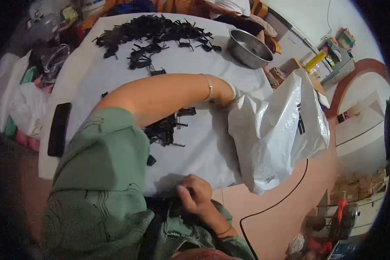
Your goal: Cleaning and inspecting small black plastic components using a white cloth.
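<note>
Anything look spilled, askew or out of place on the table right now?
Nothing looks spilled or damaged. The small black plastic parts lie scattered loosely across the white tabletop, and a second clump sits below the left forearm. The white plastic bag leans past the table's right edge. The round steel bowl stands upright.

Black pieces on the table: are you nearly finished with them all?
Not nearly, it seems. Maybe done: a small heap lies mid-table by the forearm. In hand: the left hand reaches to the white bag, and the right hand seems to pinch a black piece at the table's near edge. Left: the big heap at the far side looks untouched.
</note>
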Tool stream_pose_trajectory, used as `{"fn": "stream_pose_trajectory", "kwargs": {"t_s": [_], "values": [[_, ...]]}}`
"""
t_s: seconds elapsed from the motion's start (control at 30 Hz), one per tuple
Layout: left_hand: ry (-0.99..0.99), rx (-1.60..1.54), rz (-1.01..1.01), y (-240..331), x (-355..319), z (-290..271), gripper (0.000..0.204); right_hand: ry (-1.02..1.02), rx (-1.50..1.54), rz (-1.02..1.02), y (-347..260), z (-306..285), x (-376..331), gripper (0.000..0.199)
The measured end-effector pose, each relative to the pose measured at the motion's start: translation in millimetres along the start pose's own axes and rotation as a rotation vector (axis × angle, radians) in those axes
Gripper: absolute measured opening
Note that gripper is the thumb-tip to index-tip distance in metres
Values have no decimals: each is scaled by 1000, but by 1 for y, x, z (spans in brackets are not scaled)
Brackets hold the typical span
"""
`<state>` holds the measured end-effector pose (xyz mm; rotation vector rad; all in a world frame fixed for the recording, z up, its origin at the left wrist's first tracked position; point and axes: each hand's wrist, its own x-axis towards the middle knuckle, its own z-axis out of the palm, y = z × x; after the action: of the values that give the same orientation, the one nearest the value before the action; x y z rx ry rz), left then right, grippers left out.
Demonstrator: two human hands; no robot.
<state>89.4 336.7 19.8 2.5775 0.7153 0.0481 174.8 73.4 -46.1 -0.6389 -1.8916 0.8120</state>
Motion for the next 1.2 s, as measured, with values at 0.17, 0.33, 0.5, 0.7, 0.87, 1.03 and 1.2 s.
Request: {"fn": "stream_pose_trajectory", "kwargs": {"t_s": [0.17, 0.33, 0.5, 0.7, 0.87, 1.03, 1.2], "values": [[-205, 560, -296, 25, -72, 18, 18, 27, -62, -12, -5, 6, 3, 7], [-179, 679, -388, 81, -124, 26, 20, 86, -13, 14, -2, 8, 8, 10], [434, 573, -261, 108, -176, 37, 15, 92, 120, 173, -6, 7, 9, 14], [1111, -558, -134, 132, -223, 85, 30, 155, 40, 142, -5, 12, 13, 15], [1174, -737, -307, 156, -228, 114, 28, 225, 43, 115, -6, 25, 11, 6], [1172, -678, -307, 182, -225, 153, 30, 271, 165, 181, -18, 32, 10, 11], [1042, -771, -323, 198, -236, 165, 38, 99, 40, 65, -23, 25, 3, 14]]}}
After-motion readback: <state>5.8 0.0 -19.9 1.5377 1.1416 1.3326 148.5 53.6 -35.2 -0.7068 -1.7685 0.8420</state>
